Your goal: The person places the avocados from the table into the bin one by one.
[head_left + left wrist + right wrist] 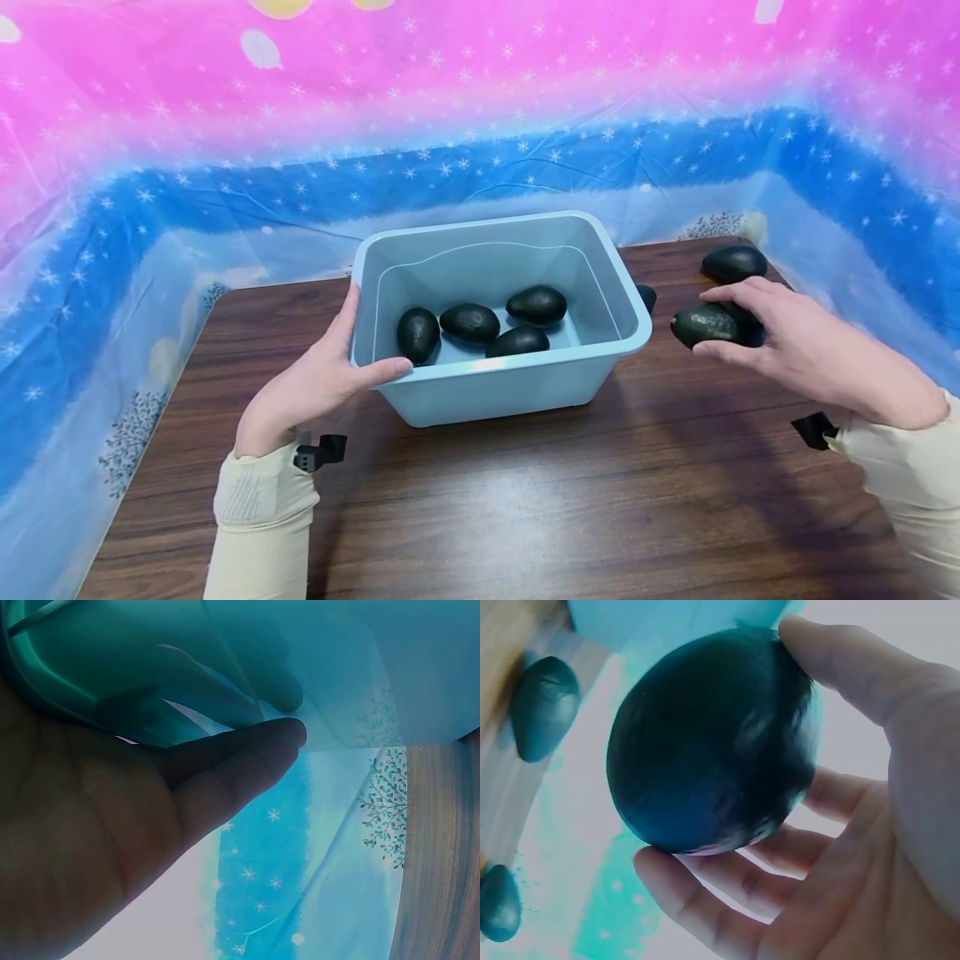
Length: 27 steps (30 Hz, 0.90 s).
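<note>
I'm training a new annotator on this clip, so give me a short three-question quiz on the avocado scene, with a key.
1. How many avocados lie inside the blue tub?
2. True or false: the right hand has its grip on an avocado.
3. What is the left hand doing? A) lying flat on the table B) holding the tub's near left corner C) lifting an avocado

Key:
1. Four.
2. True; fingers and thumb curl round it in the right wrist view.
3. B; the thumb lies over the rim and the fingers are against the outer wall.
</note>
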Available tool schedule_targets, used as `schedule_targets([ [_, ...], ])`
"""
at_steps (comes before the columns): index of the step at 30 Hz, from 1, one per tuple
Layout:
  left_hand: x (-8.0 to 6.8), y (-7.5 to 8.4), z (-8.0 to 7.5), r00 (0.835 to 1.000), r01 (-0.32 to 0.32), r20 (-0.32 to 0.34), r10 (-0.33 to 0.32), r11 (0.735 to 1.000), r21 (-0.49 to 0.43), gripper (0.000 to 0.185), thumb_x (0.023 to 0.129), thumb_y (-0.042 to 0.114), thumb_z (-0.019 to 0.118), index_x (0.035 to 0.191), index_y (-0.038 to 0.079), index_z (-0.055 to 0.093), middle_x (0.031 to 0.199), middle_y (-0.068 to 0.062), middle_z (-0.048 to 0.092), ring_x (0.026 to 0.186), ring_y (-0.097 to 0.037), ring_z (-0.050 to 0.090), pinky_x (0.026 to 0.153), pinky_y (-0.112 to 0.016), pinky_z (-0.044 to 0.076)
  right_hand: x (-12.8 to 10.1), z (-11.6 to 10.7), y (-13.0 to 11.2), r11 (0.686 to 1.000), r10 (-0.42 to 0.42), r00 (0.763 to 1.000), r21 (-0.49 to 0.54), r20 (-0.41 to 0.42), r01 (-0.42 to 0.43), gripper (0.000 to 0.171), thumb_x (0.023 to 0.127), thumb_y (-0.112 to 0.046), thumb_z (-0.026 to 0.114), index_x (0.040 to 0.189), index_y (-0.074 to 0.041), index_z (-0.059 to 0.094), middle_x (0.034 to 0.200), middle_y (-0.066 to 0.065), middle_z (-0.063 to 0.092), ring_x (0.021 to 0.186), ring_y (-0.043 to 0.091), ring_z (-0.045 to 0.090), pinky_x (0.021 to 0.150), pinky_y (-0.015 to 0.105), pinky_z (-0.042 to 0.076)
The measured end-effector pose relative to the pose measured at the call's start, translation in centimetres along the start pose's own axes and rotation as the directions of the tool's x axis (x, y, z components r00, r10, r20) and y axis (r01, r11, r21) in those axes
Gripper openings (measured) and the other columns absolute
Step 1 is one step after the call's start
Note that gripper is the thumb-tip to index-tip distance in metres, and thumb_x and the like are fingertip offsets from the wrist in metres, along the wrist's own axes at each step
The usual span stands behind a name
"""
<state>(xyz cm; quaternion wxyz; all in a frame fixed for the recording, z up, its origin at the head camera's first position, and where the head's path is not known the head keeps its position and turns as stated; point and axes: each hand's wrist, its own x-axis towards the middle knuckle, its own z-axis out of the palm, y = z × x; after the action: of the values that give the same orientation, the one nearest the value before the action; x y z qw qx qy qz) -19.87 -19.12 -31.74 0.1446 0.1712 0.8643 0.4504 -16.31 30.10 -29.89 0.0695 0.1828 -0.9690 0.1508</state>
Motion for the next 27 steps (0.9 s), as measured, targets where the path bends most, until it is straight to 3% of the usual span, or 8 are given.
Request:
schedule_targets([
  [9, 0.1, 0.0, 0.0, 1.0, -0.006, -0.005, 0.006, 1.0, -0.003, 0.108, 0.088, 0.044, 0.07, 0.148, 0.046, -0.02, 0.157, 0.018, -0.016, 0.146, -0.02, 0.004, 0.109, -0.06, 0.022, 1.7, -1.3, -2.8, 0.999, -0.049, 0.991, 0.017, -0.127, 0.052, 0.062, 0.084, -0.039, 0.077, 0.134, -0.01, 0.055, 0.115, 0.008, 0.056, 0.092, 0.023, 0.05, 0.072, 0.041, 0.041],
  [15, 0.1, -0.2, 0.1, 1.0, -0.012, -0.01, 0.012, 1.0, -0.014, 0.108, 0.088, 0.044, 0.07, 0.148, 0.047, -0.019, 0.157, 0.02, -0.014, 0.145, -0.017, 0.005, 0.11, -0.058, 0.023, 2.6, -1.6, -4.7, 0.994, -0.087, 0.986, 0.05, -0.142, 0.095, 0.062, 0.082, -0.04, 0.078, 0.134, -0.012, 0.056, 0.121, 0.007, 0.055, 0.102, 0.024, 0.05, 0.076, 0.043, 0.042],
  [21, 0.2, -0.2, 0.2, 1.0, -0.027, -0.008, 0.027, 0.999, -0.017, 0.108, 0.088, 0.043, 0.071, 0.148, 0.047, -0.019, 0.158, 0.019, -0.013, 0.145, -0.017, 0.006, 0.11, -0.057, 0.023, 3.2, -2.0, -6.1, 0.991, -0.114, 0.983, 0.053, -0.142, 0.123, 0.057, 0.086, -0.041, 0.074, 0.134, -0.017, 0.056, 0.112, -0.001, 0.055, 0.092, 0.015, 0.047, 0.071, 0.035, 0.041],
  [27, 0.1, -0.1, 0.0, 1.0, -0.012, -0.002, 0.012, 1.0, -0.007, 0.108, 0.088, 0.044, 0.07, 0.147, 0.047, -0.021, 0.157, 0.02, -0.016, 0.146, -0.017, 0.002, 0.11, -0.058, 0.022, 4.0, -2.0, -7.1, 0.99, -0.119, 0.989, 0.066, -0.093, 0.125, 0.058, 0.087, -0.045, 0.071, 0.137, -0.019, 0.054, 0.114, 0.001, 0.055, 0.095, 0.015, 0.047, 0.075, 0.035, 0.042],
])
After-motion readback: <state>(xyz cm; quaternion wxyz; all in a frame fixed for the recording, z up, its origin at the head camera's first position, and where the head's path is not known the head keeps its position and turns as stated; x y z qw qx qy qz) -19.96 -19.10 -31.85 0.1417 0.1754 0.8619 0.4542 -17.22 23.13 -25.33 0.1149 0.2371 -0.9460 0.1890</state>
